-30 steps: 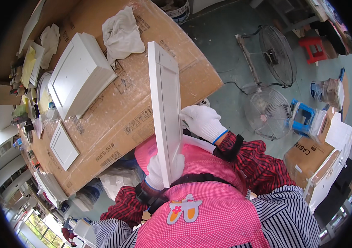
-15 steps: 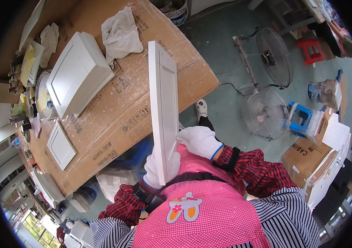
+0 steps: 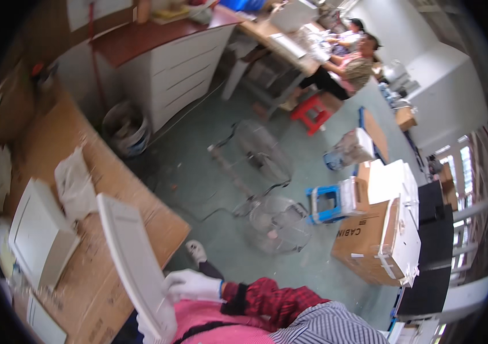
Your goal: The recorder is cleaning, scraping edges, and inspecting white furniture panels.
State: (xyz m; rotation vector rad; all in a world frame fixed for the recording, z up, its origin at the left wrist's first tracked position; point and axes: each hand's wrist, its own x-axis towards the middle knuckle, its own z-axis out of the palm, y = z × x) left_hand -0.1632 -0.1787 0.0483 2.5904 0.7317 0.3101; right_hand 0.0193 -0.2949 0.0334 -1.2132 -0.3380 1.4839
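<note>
Plainly, panel [image 3: 132, 252]: white, long, held tilted in the air before the pink apron [image 3: 221, 331], its upper part overlapping the table [image 3: 167, 230] in view; whether it touches the table cannot be told
Left hand [image 3: 167, 322]: white-gloved, closed on the panel's lower end, gripping it; partly hidden behind the panel
Right hand [image 3: 195, 285]: white-gloved, fingers curled, tips against the panel's right side near its lower end; cannot tell if they pinch the edge or only rest there
Sleeve [image 3: 281, 301]: red and black check, on the right arm, a dark band at the wrist
Table: topped with brown cardboard, one corner pointing right, just above the right hand
Cloth [image 3: 76, 186]: white, crumpled, near the table's far edge
Stack [image 3: 38, 232]: white panels, left of the cloth, further in from that edge
Small panel [image 3: 44, 322]: white, flat on the table, on the near-edge side of the stack
Shoe [image 3: 196, 250]: white, on the floor just off the table's corner
Bucket [image 3: 126, 132]: beyond the table's far edge, beside white drawers [image 3: 183, 74]
Fans [image 3: 278, 223]: two wire-caged heads, on the floor well off the corner
Carton [image 3: 364, 238]: brown, right of the fans, a blue stool [image 3: 312, 202] nearby
Co-workers [image 3: 360, 71]: two, seated along a bench [image 3: 263, 31], blurred
</note>
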